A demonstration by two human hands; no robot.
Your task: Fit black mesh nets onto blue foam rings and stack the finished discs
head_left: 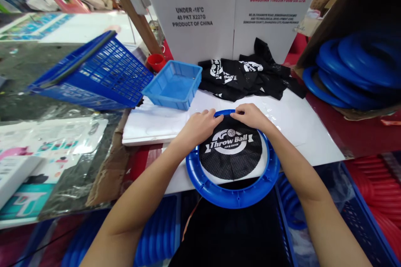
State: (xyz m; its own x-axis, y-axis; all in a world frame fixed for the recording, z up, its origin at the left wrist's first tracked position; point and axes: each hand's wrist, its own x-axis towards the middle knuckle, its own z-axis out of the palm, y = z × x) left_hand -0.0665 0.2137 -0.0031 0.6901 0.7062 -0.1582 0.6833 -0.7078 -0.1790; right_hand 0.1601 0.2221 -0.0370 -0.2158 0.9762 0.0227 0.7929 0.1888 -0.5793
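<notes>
Two hands work on one blue plastic ring (pixel 232 196), which lies flat at the near edge of the white table top (pixel 300 125). One black mesh net (pixel 231 150) with the white words "Throw Ball" is stretched inside the ring; the words read upright toward the person, so the top of the print points away, to the far rim. The ring is round and has no clear long axis.

The left hand (pixel 200 127) and the right hand (pixel 252 116) rest side by side on the far rim, near each other but not touching. On both, the fingers are bent and held close together, and the tips press the edge of the net against the rim — whether they pinch the cloth, I cannot tell.

Behind the ring lies one loose pile of more black nets (pixel 247 77); the number of them I cannot count. One small blue tray (pixel 173 85) stands left of the pile, one red cup (pixel 156 61) behind it, and one blue basket (pixel 94 73) tilts further left. At the right, a stack of several blue rings (pixel 354 71) sits in a cardboard box — at least four. One white carton (pixel 216 12) stands behind.
</notes>
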